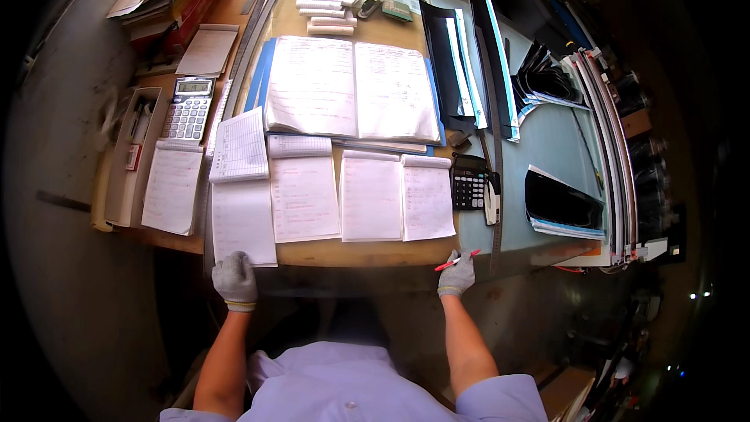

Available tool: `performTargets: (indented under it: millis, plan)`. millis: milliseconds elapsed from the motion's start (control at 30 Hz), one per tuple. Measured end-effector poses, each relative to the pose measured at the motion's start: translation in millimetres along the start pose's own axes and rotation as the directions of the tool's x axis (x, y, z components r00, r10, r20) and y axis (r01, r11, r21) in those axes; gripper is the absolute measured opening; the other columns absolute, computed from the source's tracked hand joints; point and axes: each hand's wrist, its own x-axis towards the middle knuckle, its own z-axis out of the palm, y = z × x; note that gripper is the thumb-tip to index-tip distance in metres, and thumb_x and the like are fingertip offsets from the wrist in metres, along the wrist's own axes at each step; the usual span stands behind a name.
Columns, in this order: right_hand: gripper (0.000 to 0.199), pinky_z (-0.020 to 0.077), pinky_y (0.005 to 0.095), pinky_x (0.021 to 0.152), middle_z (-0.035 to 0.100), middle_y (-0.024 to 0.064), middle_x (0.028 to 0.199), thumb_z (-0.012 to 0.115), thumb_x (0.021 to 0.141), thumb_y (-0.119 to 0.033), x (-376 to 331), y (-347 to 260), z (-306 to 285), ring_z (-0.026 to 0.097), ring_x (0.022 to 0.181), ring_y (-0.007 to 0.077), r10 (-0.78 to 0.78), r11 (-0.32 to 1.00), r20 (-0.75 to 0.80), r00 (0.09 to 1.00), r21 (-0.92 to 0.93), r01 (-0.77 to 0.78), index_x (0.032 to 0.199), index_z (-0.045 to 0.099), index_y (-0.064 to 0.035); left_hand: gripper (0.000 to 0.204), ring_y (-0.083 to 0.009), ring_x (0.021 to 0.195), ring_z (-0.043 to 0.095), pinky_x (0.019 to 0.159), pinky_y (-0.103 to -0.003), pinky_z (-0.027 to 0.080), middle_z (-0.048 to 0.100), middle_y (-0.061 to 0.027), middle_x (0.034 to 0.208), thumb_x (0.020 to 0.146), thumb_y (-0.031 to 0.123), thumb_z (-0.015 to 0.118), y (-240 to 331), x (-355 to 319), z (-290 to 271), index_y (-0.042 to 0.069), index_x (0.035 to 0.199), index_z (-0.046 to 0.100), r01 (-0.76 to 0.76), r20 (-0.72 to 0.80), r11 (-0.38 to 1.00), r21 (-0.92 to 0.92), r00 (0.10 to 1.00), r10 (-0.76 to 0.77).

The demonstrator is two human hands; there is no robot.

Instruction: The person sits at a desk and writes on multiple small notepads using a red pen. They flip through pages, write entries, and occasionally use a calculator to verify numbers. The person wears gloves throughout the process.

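Observation:
My left hand [234,280], in a grey knitted glove, is closed at the table's front edge. It meets the lower left corner of a notepad [244,223] whose top sheet is folded back; whatever its fingers hold, if anything, is hidden. On the right, my gloved right hand [458,275] grips a red pen [442,266] slantwise, just off the front edge. Several written notepads lie side by side between the hands, among them one pad [305,199] and another [371,195]. Behind them a thick ledger [312,86] lies spread on blue folders.
A black calculator [469,184] sits beside the right-hand pad. On the left are a silver calculator [187,109] and a pen tray [137,160]. Black folded sheets [564,199] and a long metal ruler [495,234] lie right. Rolled papers [330,12] are stacked at the back.

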Motion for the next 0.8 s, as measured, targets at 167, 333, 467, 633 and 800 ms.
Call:
performTargets:
  millis: [167,333,467,633,800]
  plan:
    - [0.018,0.0538,0.0515,0.069,0.069,0.0161,0.094,0.068,0.097,-0.027,-2.8,6.9,5.4,0.070,0.083,0.0393,-0.006,1.000,-0.021,1.000,-0.014,0.006,0.108,0.066,-0.0135,0.005,-0.0333,0.073,0.060,0.070,-0.046,0.044,0.063,-0.0095,0.079,0.088,0.014,0.069,-3.7,0.4,0.1,0.012,0.093,0.069,-0.035,0.002,0.999,0.019,0.999,0.035]
    - [0.018,0.0538,0.0520,0.069,0.070,0.0164,0.094,0.068,0.097,-0.027,-3.3,5.1,4.7,0.070,0.083,0.0399,-0.030,0.999,-0.042,0.999,-0.015,0.029,0.109,0.067,-0.0131,0.005,-0.0339,0.072,0.060,0.068,-0.047,0.044,0.062,-0.0096,0.077,0.087,0.014,0.070,-8.3,0.4,-0.9,0.012,0.091,0.068,-0.035,0.011,0.999,0.020,0.999,0.035]
    - [0.019,0.0547,0.0510,0.071,0.071,0.0163,0.096,0.068,0.098,-0.028,-2.8,5.7,5.4,0.070,0.086,0.0394,-0.008,1.000,-0.024,1.000,-0.003,0.008,0.109,0.066,-0.0124,0.005,-0.0349,0.073,0.060,0.069,-0.047,0.045,0.063,-0.0099,0.079,0.087,0.013,0.070,-6.2,1.4,-1.9,0.011,0.091,0.068,-0.025,-0.004,1.000,-0.003,1.000,0.025]
    - [0.020,0.0547,0.0510,0.072,0.071,0.0167,0.098,0.068,0.098,-0.029,-1.3,5.2,4.4,0.070,0.086,0.0398,0.020,1.000,0.014,1.000,-0.024,-0.020,0.108,0.066,-0.0113,0.005,-0.0349,0.074,0.061,0.070,-0.047,0.045,0.064,-0.0097,0.079,0.087,0.013,0.070,-7.0,-1.0,-0.4,0.012,0.092,0.069,-0.013,0.003,1.000,0.011,1.000,0.013]
    - [0.020,0.0545,0.0514,0.072,0.071,0.0169,0.098,0.068,0.098,-0.029,-1.1,8.1,4.7,0.070,0.087,0.0403,0.027,1.000,0.024,0.999,-0.006,-0.027,0.107,0.065,-0.0107,0.006,-0.0345,0.075,0.061,0.070,-0.047,0.046,0.064,-0.0094,0.080,0.087,0.013,0.071,-5.4,0.4,-1.7,0.011,0.092,0.069,-0.014,0.008,1.000,0.024,1.000,0.014]
